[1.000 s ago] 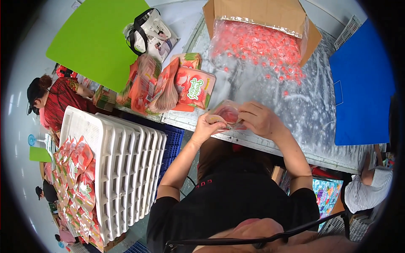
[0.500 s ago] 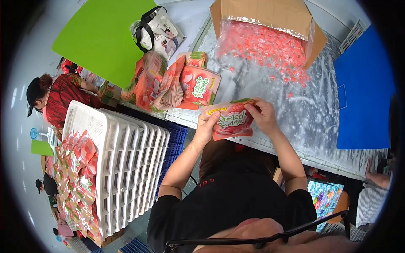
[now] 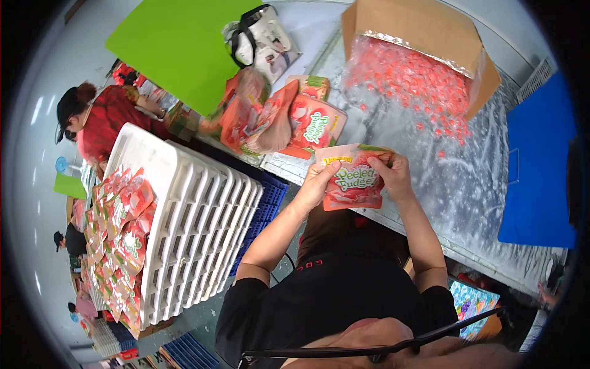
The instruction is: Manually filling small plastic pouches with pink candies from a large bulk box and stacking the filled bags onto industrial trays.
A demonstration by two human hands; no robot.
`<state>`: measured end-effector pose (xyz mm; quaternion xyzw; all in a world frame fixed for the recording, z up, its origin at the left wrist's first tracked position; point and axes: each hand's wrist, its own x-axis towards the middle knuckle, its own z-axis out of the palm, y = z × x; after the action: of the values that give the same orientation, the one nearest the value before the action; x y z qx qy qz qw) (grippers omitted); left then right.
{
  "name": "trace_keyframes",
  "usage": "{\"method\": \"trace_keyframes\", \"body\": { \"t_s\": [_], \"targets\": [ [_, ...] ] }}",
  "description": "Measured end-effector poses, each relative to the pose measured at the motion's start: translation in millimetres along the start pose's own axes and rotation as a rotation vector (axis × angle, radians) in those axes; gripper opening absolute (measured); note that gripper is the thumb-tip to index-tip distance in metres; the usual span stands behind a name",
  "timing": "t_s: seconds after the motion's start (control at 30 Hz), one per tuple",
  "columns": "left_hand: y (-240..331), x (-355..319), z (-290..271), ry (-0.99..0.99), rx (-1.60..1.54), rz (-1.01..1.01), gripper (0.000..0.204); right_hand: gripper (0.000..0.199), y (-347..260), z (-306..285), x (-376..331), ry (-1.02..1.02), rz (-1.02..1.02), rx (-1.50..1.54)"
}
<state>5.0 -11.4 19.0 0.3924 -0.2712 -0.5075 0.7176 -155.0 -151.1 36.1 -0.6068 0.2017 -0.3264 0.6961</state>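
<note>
Between my two hands is a flat red and beige candy pouch (image 3: 356,184), its printed front facing up, just off the table's near edge. My left hand (image 3: 319,183) pinches its upper left side, thumb on the front. My right hand (image 3: 391,173) grips the upper right corner, with the thumb lying across the front. Behind the pouch, flat pouches in stacks (image 3: 313,123) lie on the metal table (image 3: 473,178). Farther back, small red wrapped candies (image 3: 418,80) spill out of a tipped cardboard box (image 3: 418,21).
At left stands a tall stack of white plastic crates (image 3: 203,227), topped with filled pouches (image 3: 123,240). A blue board (image 3: 538,172) borders the right side, a green board (image 3: 184,49) the back left. A white bag (image 3: 270,46) lies beside it. A person in red (image 3: 110,123) works beyond the crates.
The whole view has shifted, so most surroundings sit farther right. Both hands still hold the pouch in much the same grip.
</note>
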Motion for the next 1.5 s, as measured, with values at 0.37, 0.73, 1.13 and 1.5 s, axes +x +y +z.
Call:
{"method": "trace_keyframes", "body": {
  "t_s": [0.37,0.73,1.13,1.5],
  "targets": [
    [14,-11,10,0.064,-0.049,0.227,0.048,0.018,27,22,19,0.133,-0.045,0.072],
    [70,-29,-1,0.095,-0.114,0.315,0.046,0.047,-6,75,62,-0.207,0.001,0.267],
    [407,-137,-204,1.662,0.915,1.182,0.055,0.031,2,66,85,-0.358,0.055,0.156],
    [411,-167,-337,1.716,2.259,-0.214,0.064,0.024,100,-14,40,-0.160,0.534,-0.039]
  ]
}}
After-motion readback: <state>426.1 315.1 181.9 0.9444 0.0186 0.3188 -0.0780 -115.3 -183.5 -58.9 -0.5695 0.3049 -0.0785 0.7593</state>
